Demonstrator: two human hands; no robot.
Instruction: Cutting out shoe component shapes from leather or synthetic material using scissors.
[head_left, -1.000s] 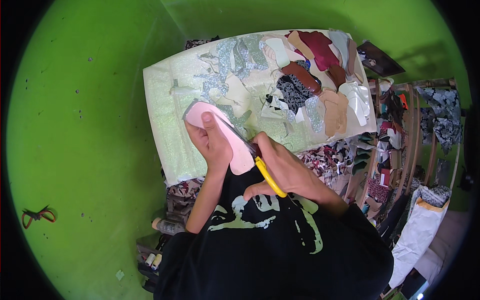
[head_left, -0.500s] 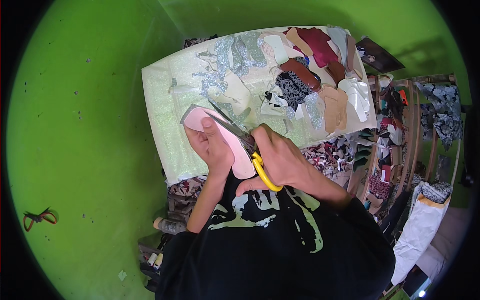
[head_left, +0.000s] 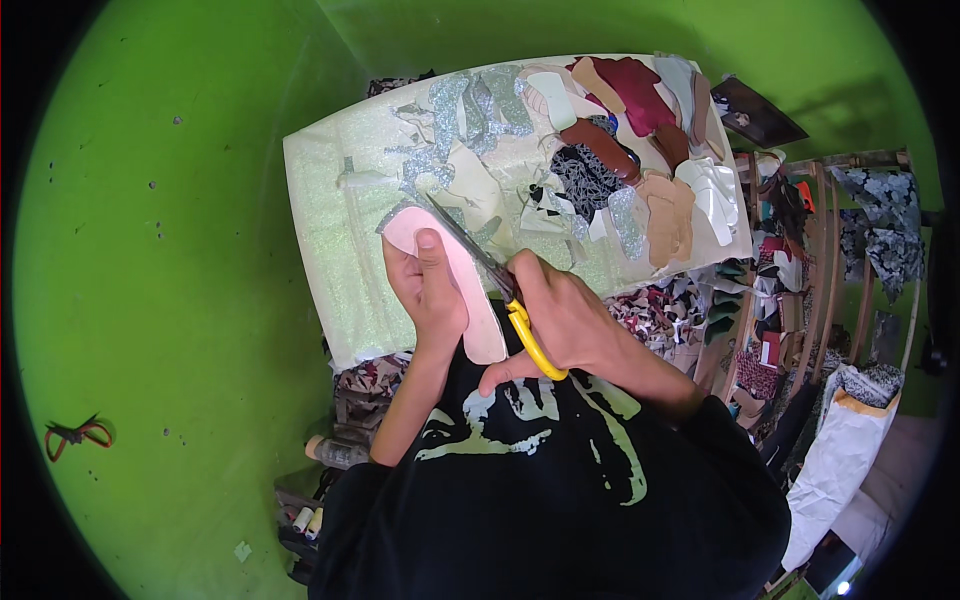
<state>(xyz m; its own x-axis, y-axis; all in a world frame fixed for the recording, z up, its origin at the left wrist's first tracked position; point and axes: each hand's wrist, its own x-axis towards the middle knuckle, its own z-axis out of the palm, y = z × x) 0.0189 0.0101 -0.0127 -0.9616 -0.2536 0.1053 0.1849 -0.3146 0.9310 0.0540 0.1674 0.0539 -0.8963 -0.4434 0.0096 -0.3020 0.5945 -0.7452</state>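
Note:
A pink insole-shaped piece (head_left: 476, 305) with a silvery-grey glitter margin round its far end is gripped in my left hand (head_left: 436, 305), thumb pressed on top and fingers beneath. My right hand (head_left: 566, 318) is closed on scissors with yellow handles (head_left: 530, 342). The dark scissor blades (head_left: 468, 243) run along the right edge of the piece and point away from me to the left. Both hands are held over the near edge of the worktable, close to my black shirt. The fingers under the piece are partly hidden.
A pale, shiny-covered table (head_left: 330, 220) carries glittery offcuts (head_left: 470, 115), brown pieces (head_left: 603, 150), tan pieces (head_left: 668, 215) and white pieces (head_left: 712, 195) at the far right. Wooden racks (head_left: 825, 260) with scraps stand to the right. Another pair of scissors (head_left: 78, 435) hangs on the green wall.
The far end of the pink piece has shifted slightly right and turned more upright. The scissor blades look closer together, and my right hand has moved a little right.

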